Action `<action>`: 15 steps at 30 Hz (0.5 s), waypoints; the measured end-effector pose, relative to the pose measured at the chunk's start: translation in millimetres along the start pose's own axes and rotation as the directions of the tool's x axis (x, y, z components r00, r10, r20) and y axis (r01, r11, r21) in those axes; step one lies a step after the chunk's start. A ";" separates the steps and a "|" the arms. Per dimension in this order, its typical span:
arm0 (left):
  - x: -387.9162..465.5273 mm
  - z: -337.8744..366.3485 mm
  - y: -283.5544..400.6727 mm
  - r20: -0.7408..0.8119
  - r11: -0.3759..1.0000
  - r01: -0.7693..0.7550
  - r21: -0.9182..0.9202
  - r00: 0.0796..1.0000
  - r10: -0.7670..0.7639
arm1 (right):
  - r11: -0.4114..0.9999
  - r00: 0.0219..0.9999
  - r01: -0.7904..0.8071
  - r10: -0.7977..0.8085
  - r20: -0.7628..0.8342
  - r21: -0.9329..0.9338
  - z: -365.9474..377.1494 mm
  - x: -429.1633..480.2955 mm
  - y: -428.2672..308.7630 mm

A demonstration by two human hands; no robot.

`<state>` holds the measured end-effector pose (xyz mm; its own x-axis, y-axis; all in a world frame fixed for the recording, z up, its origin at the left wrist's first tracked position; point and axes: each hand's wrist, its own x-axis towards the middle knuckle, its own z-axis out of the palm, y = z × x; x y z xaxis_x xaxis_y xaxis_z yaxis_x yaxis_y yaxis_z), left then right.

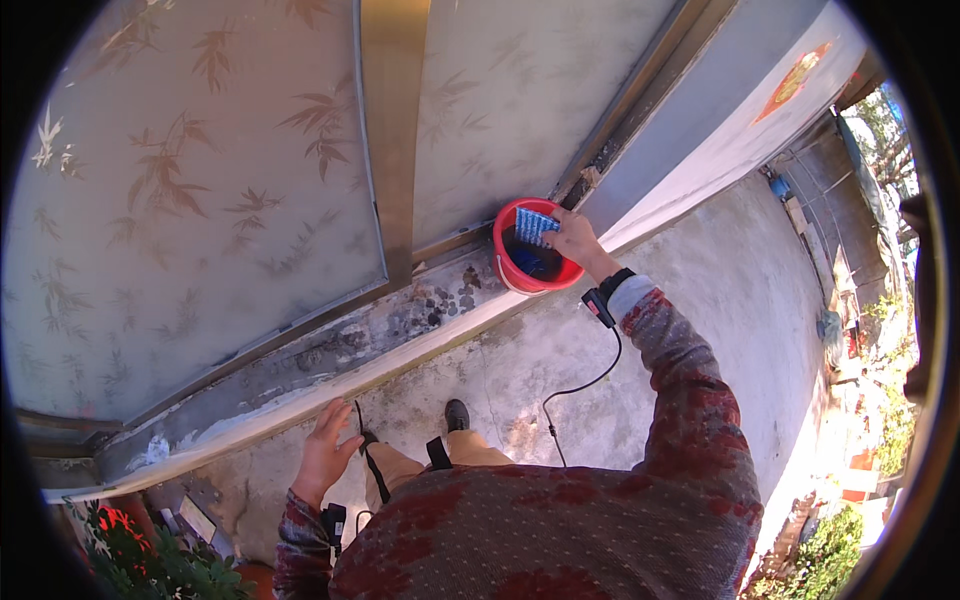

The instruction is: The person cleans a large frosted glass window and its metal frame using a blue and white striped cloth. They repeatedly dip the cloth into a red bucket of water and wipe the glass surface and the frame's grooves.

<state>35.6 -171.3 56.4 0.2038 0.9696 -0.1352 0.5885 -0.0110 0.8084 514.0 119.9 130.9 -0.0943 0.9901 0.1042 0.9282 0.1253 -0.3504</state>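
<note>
Over the mouth of a red plastic bucket point(541, 286), my right hand point(576, 241) grips a blue-and-white striped cloth or sponge point(534, 227). The bucket stands on a concrete window sill point(360, 337) and holds dark liquid point(551, 262), with something blue lying in it that I cannot make out. My left hand point(325, 450) is empty, fingers apart, near the front edge of the sill. Ahead of me are frosted glass panes point(247, 247) with a leaf pattern, set in a bronze-coloured metal frame point(394, 142).
Dark wet spots point(450, 300) mark the sill left of the bucket. A black cable point(577, 390) hangs from my right wrist. Potted plants point(157, 562) stand at the lower left. A white wall point(675, 180) runs off to the right above the concrete floor point(720, 300).
</note>
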 end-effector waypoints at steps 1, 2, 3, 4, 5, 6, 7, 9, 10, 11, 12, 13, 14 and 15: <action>-0.9 4.4 4.9 0.015 0.999 0.034 0.009 0.999 -0.034 | 0.998 0.996 0.028 -0.023 0.085 -0.054 12.8 7.2 7.5; 0.0 7.8 8.9 0.014 0.999 0.039 0.014 0.999 -0.039 | 0.975 0.977 0.130 -0.094 0.193 -0.181 25.2 14.5 11.9; 0.5 9.9 11.9 0.003 1.000 0.019 0.023 1.000 -0.019 | 0.957 0.937 0.230 -0.169 0.307 -0.175 36.2 19.6 14.9; 1.8 11.3 14.1 0.005 0.999 0.044 0.028 0.999 -0.044 | 0.931 0.881 0.325 -0.235 0.410 -0.165 45.2 23.8 16.5; 3.5 12.3 15.5 -0.003 0.998 0.047 0.034 0.999 -0.047 | 0.898 0.804 0.400 -0.247 0.540 -0.184 51.5 28.0 18.0; 5.6 13.0 16.0 -0.009 0.999 0.046 0.019 0.999 -0.046 | 0.921 0.769 0.360 -0.202 0.607 -0.149 54.0 31.8 20.6; 8.9 13.7 16.2 -0.024 0.998 0.053 0.040 0.998 -0.052 | 0.931 0.742 0.335 -0.164 0.650 -0.147 58.1 36.1 20.7; 18.0 15.4 15.8 -0.057 0.997 0.077 0.015 0.995 -0.076 | 0.937 0.667 0.320 -0.121 0.736 -0.136 62.3 43.1 23.6; 22.9 16.8 16.1 -0.048 0.998 0.060 0.019 0.997 -0.059 | 0.941 0.670 0.304 -0.098 0.736 -0.151 65.4 43.5 25.4; 31.1 17.9 17.1 -0.042 0.998 0.057 0.010 0.998 -0.057 | 0.942 0.685 0.303 -0.109 0.720 -0.146 67.9 43.9 27.4; 38.9 18.5 19.3 -0.035 0.998 0.055 -0.015 0.998 -0.056 | 0.945 0.691 0.295 -0.107 0.715 -0.144 70.2 44.5 29.0; 47.6 19.3 22.9 -0.010 1.000 0.012 -0.004 1.000 -0.012 | 0.938 0.687 0.313 -0.114 0.717 -0.151 70.7 45.8 30.7; 58.6 19.3 27.4 0.011 0.999 -0.034 -0.010 0.999 0.034 | 0.931 0.678 0.328 -0.111 0.727 -0.163 69.3 47.1 32.1; 71.2 18.3 33.6 0.031 0.996 -0.083 -0.013 0.996 0.084 | 0.925 0.661 0.336 -0.098 0.744 -0.177 65.5 48.3 32.7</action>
<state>84.2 -107.1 63.4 0.2763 0.9574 -0.0844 0.5589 -0.0886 0.8245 516.3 176.1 63.5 -0.4211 0.6898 -0.5889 0.8906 0.4374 -0.1246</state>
